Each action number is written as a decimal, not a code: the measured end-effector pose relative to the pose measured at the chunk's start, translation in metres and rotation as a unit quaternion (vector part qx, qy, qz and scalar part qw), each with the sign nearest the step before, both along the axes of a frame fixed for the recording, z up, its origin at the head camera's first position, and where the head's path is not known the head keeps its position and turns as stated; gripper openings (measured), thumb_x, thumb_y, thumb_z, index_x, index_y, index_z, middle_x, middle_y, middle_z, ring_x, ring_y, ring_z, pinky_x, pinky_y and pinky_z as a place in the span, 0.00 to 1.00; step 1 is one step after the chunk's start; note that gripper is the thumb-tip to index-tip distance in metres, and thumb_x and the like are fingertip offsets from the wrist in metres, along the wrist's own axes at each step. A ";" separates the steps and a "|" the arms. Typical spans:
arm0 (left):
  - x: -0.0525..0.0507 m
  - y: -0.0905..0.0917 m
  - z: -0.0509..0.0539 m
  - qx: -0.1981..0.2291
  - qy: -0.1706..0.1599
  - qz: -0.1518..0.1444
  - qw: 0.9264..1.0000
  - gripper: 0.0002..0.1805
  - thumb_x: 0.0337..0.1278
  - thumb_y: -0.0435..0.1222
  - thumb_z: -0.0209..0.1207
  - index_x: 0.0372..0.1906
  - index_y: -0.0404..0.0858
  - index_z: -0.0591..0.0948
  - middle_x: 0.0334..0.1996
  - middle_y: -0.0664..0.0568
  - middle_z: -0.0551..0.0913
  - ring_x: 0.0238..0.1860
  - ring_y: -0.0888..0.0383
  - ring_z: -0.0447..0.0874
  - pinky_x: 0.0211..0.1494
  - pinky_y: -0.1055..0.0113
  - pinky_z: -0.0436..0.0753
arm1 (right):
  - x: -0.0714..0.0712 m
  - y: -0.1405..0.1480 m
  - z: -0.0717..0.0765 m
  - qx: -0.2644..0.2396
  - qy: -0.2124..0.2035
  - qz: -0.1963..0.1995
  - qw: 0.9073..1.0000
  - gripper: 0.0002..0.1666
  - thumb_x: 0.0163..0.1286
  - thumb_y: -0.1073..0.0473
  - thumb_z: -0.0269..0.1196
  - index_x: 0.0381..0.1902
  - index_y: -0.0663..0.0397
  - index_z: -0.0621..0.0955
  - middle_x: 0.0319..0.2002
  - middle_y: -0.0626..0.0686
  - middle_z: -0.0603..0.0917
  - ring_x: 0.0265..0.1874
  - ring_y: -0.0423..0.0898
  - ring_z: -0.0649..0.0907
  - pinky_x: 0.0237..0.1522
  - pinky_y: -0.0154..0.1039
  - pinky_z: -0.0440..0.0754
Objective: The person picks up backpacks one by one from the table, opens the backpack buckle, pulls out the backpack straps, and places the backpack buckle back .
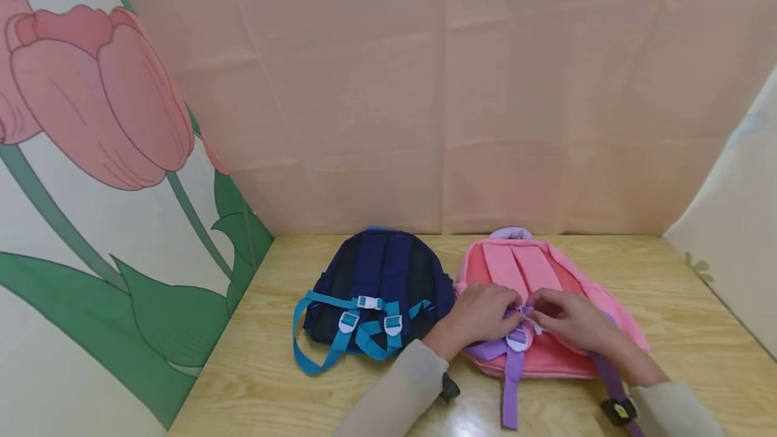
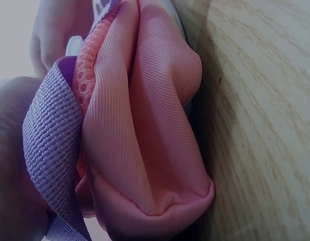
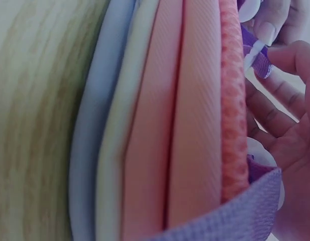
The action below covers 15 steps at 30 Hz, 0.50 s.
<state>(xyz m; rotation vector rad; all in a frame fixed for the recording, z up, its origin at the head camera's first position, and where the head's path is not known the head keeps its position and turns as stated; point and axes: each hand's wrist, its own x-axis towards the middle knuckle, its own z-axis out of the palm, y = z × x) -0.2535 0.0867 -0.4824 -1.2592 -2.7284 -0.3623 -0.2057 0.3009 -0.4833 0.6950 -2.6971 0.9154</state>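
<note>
A pink backpack (image 1: 498, 265) lies with its shoulder-strap side up and a lilac handle at the top. My left hand (image 1: 485, 312) and right hand (image 1: 573, 315) meet over its lower middle, fingertips close together. Between them they pinch a purple strap (image 3: 264, 68) with a small white plastic piece (image 3: 254, 54) on it, seen best in the right wrist view. Just below, a white strap adjuster (image 1: 517, 339) sits on another purple strap whose tail hangs toward me. In the left wrist view, a loose purple strap (image 2: 52, 135) crosses in front of the left hand.
A navy backpack (image 1: 382, 261) lies to the left, its turquoise straps joined by a white buckle (image 1: 369, 302). Both bags rest on a wooden table (image 1: 261, 356). A plain curtain backs the table, and a tulip-patterned panel (image 1: 91, 100) stands at the left.
</note>
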 end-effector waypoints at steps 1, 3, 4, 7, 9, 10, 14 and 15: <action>0.000 0.000 0.000 0.000 -0.003 0.001 1.000 0.11 0.67 0.55 0.60 0.48 0.60 0.83 0.37 0.73 0.82 0.37 0.74 0.75 0.44 0.75 0.68 | 0.000 0.000 -0.001 -0.002 0.007 0.005 1.000 0.10 0.66 0.60 0.70 0.40 0.38 0.83 0.34 0.35 0.85 0.35 0.30 0.82 0.38 0.34 0.84; 0.000 0.000 0.001 0.000 -0.010 0.005 1.000 0.11 0.67 0.55 0.60 0.49 0.60 0.82 0.37 0.73 0.81 0.37 0.74 0.74 0.44 0.74 0.68 | -0.001 0.001 -0.002 -0.010 0.018 0.009 1.000 0.11 0.65 0.62 0.70 0.40 0.39 0.83 0.34 0.37 0.86 0.35 0.30 0.82 0.37 0.34 0.84; -0.001 0.000 0.001 -0.001 -0.013 0.007 1.000 0.11 0.67 0.55 0.60 0.49 0.61 0.82 0.37 0.73 0.81 0.37 0.74 0.74 0.44 0.74 0.68 | -0.001 0.001 -0.003 -0.013 0.023 0.008 1.000 0.11 0.65 0.62 0.71 0.40 0.39 0.83 0.34 0.38 0.86 0.35 0.30 0.82 0.37 0.33 0.83; -0.001 0.001 0.003 -0.003 -0.021 0.011 1.000 0.12 0.66 0.56 0.61 0.50 0.61 0.82 0.38 0.73 0.81 0.38 0.74 0.74 0.45 0.73 0.69 | -0.001 0.002 -0.004 -0.018 0.029 0.009 0.999 0.11 0.65 0.62 0.71 0.41 0.39 0.83 0.34 0.40 0.87 0.35 0.30 0.82 0.37 0.33 0.83; 0.000 0.001 0.003 -0.004 -0.024 0.012 1.000 0.12 0.66 0.56 0.61 0.50 0.61 0.82 0.37 0.73 0.81 0.37 0.74 0.74 0.45 0.73 0.68 | -0.001 0.003 -0.005 -0.021 0.030 0.007 0.999 0.12 0.65 0.62 0.70 0.42 0.39 0.83 0.34 0.41 0.87 0.35 0.30 0.82 0.37 0.32 0.82; 0.000 0.001 0.004 -0.004 -0.026 0.012 1.000 0.12 0.65 0.56 0.61 0.50 0.61 0.82 0.37 0.73 0.80 0.37 0.74 0.74 0.45 0.73 0.68 | 0.000 0.003 -0.005 -0.021 0.029 0.007 0.999 0.12 0.66 0.62 0.70 0.42 0.39 0.83 0.34 0.41 0.87 0.35 0.30 0.82 0.37 0.32 0.82; 0.001 0.001 0.003 -0.006 -0.025 0.013 1.000 0.12 0.66 0.55 0.61 0.49 0.61 0.82 0.35 0.74 0.79 0.35 0.74 0.72 0.44 0.73 0.67 | 0.001 0.004 -0.005 -0.026 0.018 0.005 0.999 0.12 0.65 0.62 0.70 0.43 0.41 0.83 0.35 0.42 0.87 0.36 0.30 0.82 0.38 0.33 0.82; 0.001 0.001 0.003 -0.007 -0.022 0.012 1.000 0.11 0.66 0.55 0.61 0.49 0.61 0.82 0.34 0.74 0.79 0.35 0.74 0.72 0.43 0.73 0.67 | 0.001 0.003 -0.005 -0.025 0.014 0.007 1.000 0.11 0.66 0.62 0.70 0.43 0.41 0.83 0.35 0.41 0.87 0.36 0.30 0.83 0.38 0.33 0.83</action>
